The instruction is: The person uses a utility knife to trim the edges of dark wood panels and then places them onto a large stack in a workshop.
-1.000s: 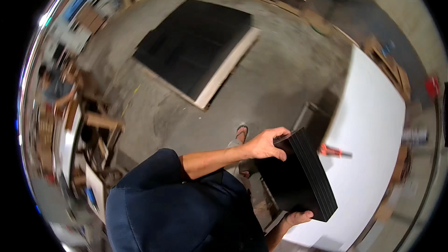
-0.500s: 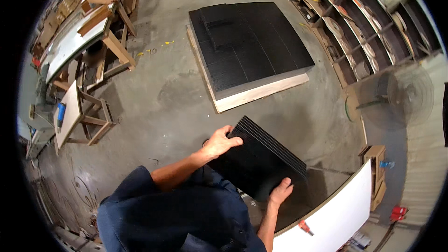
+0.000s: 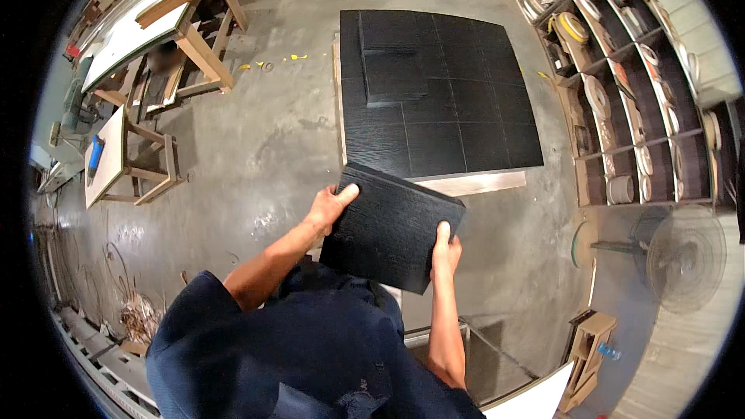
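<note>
Between my two hands I carry a stack of black wood-grain panels (image 3: 392,229), tilted in front of my body. My left hand (image 3: 334,206) grips its left edge, thumb on the top face. On the right edge my right hand (image 3: 445,252) is closed the same way, its thumb also on top. Just beyond the held stack stands a low, broad pile of black panels (image 3: 485,128) laid side by side, with a smaller raised stack (image 3: 396,76) on its left part. Pale board (image 3: 481,182) shows beneath the pile's near edge.
A wooden rack (image 3: 578,89) with rolls of edging stands at the right, a fan (image 3: 687,260) nearer. Left are a white-topped workbench (image 3: 116,50), where another person's hand shows, and a small wooden stand (image 3: 116,159) bearing a blue tool (image 3: 95,157). A white board (image 3: 535,397) lies lower right.
I have turned toward the low pile and brought the held stack up close to its near edge. Both hands keep their hold. The white board has slid mostly out of view.
</note>
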The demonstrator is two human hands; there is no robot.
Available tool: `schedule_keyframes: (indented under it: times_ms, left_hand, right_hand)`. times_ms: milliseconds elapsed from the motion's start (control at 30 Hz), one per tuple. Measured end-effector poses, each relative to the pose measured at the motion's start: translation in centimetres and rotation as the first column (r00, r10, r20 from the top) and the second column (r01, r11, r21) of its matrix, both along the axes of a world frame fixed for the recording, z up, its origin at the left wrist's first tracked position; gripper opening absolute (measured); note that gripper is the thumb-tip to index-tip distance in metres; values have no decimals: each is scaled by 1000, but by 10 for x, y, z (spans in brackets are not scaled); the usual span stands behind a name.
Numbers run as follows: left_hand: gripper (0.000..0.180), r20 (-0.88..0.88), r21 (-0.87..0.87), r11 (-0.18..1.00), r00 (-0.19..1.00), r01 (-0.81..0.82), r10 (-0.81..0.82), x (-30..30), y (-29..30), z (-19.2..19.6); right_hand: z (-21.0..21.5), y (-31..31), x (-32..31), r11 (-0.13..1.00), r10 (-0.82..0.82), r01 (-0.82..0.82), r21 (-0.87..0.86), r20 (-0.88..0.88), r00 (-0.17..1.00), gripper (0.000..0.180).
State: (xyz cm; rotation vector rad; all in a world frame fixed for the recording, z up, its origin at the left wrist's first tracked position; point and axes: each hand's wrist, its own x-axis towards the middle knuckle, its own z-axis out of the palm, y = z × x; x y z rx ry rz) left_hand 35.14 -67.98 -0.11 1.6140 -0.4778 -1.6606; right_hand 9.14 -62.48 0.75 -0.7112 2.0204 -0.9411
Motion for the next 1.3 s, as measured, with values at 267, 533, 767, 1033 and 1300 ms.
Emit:
schedule_keyframes:
  times_ms: [267, 533, 767, 1033, 1300]
  left_hand:
    - [71, 37, 172, 961, 976, -218, 215, -8, -95, -57]
    - [73, 161, 194, 946, 960, -259, 230, 3, -212, -153]
    - [93, -163, 334, 935, 969, -122, 185, 31, -352, -211]
    - [70, -8, 376, 898, 968, -228, 249, 62, -459, -313]
    - [71, -42, 408, 883, 962, -231, 271, 65, -497, -327]
  right_hand:
    - [-35, -163, -31, 933, 356, -351, 77, -57, 933, 65]
    - [-112, -309, -34, 842, 527, -525, 124, 17, 850, 46]
    - [-174, -453, 5, 850, 462, -446, 280, 8, 887, 76]
    - [-251, -569, 48, 900, 405, -366, 237, -140, 904, 55]
    - [-279, -612, 49, 922, 364, -331, 202, -157, 918, 52]
